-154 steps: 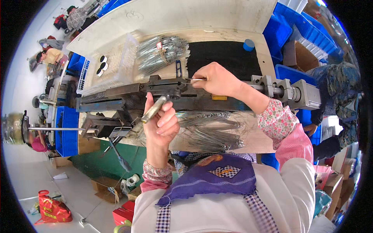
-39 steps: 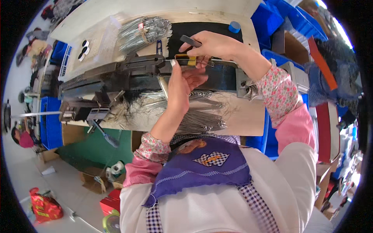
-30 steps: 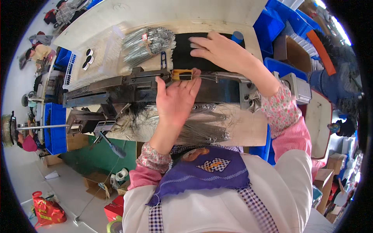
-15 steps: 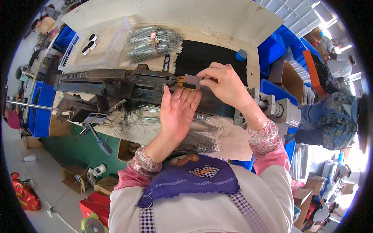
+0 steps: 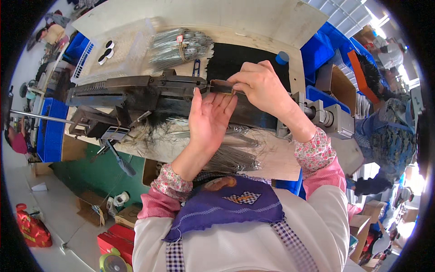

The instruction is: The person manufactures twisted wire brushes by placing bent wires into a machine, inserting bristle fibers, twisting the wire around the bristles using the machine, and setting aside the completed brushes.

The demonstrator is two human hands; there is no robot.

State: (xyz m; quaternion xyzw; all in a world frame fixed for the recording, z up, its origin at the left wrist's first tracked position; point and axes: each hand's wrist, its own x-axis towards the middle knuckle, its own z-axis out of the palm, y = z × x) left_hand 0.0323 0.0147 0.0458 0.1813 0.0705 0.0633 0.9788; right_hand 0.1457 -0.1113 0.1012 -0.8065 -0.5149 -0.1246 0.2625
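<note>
Left hand: the person's left hand (image 5: 209, 119) lies palm up, fingers stretched out and the thumb raised apart from them, gripping nothing that I can see.
Right hand: the right hand (image 5: 262, 85) comes in from the other side, thumb and fingers pinched on the near end of a small dark flat piece (image 5: 221, 86).
Dark piece: between the two hands, just above the left fingertips; a bit of yellow edging (image 5: 233, 93) shows by its lower corner. Whether the fingertips bear its weight, I can't tell.
Long metal fixture: the dark fixture (image 5: 140, 87) runs off leftward from the left thumb, its end close to the piece.
Beyond the right hand: a black mat (image 5: 247, 55) and, farther right, a round blue cap (image 5: 282, 58).
Beyond the left hand: a tied bundle of wires (image 5: 179, 47), a slim blue clip (image 5: 196, 68) nearer, and a clear plastic basket (image 5: 138, 43) off to the left.
Beside the left wrist: loose wires (image 5: 233, 158) spread to its right, toward the body.
</note>
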